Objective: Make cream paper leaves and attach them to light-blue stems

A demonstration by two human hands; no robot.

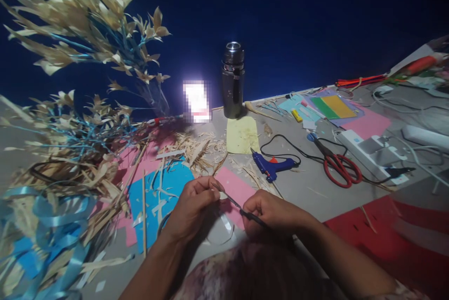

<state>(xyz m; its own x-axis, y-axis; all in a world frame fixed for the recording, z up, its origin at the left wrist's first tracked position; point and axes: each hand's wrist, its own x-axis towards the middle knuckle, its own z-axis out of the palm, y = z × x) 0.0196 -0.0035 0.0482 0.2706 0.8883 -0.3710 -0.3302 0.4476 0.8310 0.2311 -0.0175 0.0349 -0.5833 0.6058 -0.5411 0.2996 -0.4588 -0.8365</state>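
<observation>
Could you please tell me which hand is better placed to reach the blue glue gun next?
Probably the right hand: it is nearer the blue glue gun, whose handle points right. The left hand is farther off. The right appears to hold a dark slender object, though.

Pic's dim w/ pixelated glare (197,101) L of ctr, edges blurry.

beyond the right hand (261,210), a bare strip of table (302,193) leaves room to pass, bounded by the glue gun (271,167), scissors (329,155) and red sheet (379,248). the flask (233,87) stands upright farther ahead; ribbon (54,208) and dry flowers (108,10) crowd the left.
</observation>
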